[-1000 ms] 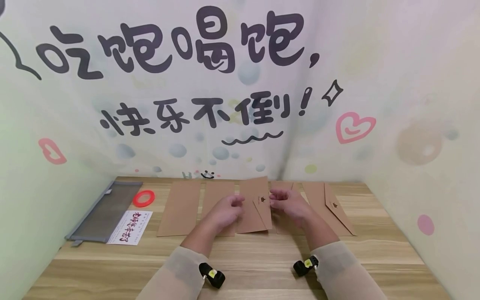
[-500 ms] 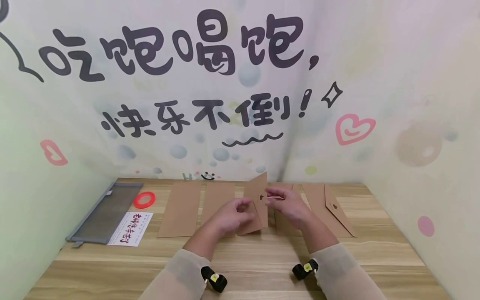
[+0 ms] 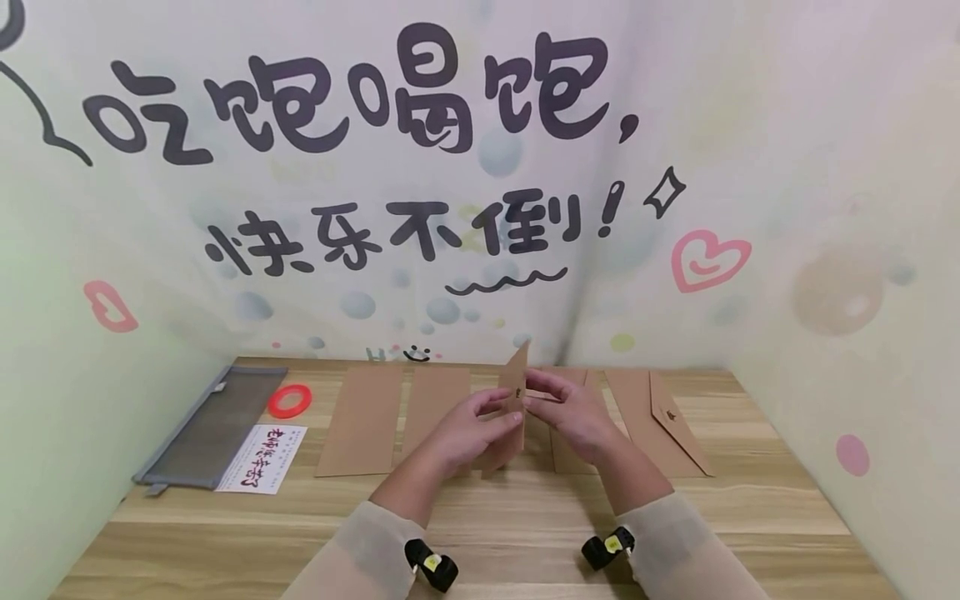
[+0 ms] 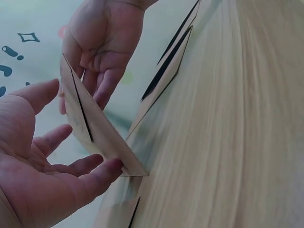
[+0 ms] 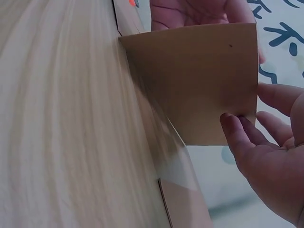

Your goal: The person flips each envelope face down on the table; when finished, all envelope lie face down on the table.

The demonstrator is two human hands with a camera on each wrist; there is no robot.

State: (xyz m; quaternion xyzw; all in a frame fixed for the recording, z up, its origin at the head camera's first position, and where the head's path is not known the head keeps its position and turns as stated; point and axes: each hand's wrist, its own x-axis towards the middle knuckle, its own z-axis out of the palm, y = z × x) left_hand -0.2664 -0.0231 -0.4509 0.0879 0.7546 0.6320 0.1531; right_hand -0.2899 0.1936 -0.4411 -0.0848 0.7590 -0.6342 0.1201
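Touching the brown envelope (image 5: 190, 85) with lightly bent, loose fingers of the left hand (image 3: 465, 429); apparently pinching its edge in the grip of the right hand (image 3: 577, 412). Standing on edge over the table (image 3: 510, 533), mid-row, so judged only half turned, not yet laid flat; cannot tell whether touching the wood. Showing alongside: two plain-faced envelopes (image 3: 362, 421) on the left, perhaps done, and two flap-up envelopes (image 3: 641, 417) on the right, perhaps left to do. Beyond, untouched: written card (image 3: 262, 462), mesh pouch (image 3: 213, 429), red ring (image 3: 305, 402), then printed backdrop (image 3: 360, 325).
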